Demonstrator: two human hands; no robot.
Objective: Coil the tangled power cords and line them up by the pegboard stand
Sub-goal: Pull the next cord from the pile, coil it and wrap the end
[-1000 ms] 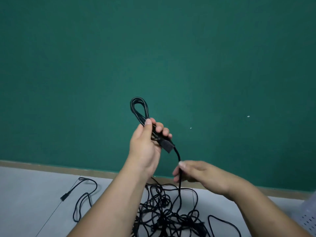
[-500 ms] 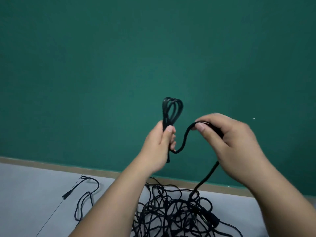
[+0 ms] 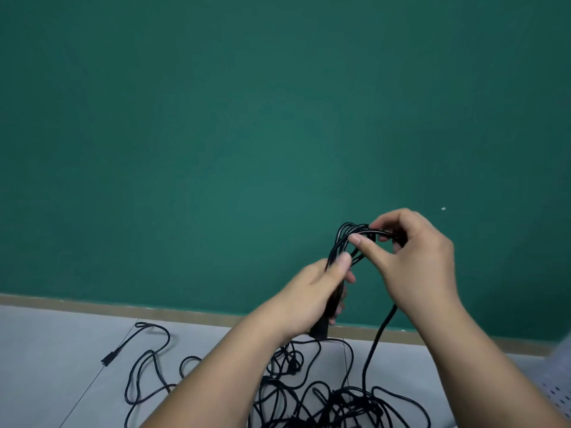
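Above the tangle point(image 3: 309, 403), head view: your left grip point(image 3: 318, 291) is clenched round the coil point(image 3: 340, 242) at its lower end, the loops standing upright over the fist. Your right grip point(image 3: 417, 267), just above and to the right, pinches the loop tops. The free cord point(image 3: 375, 344) drops beneath it to the heap, apparently on a worktop.

Black cord coil point(image 3: 336, 242) upright above the tangled black cords point(image 3: 340, 400)

Plain workroom corner: green wall point(image 3: 216, 118) is meeting grey seamed surface point(image 3: 46, 350) along tan skirting strip point(image 3: 92, 305), white pegboard point(image 3: 560, 393) showing at right.
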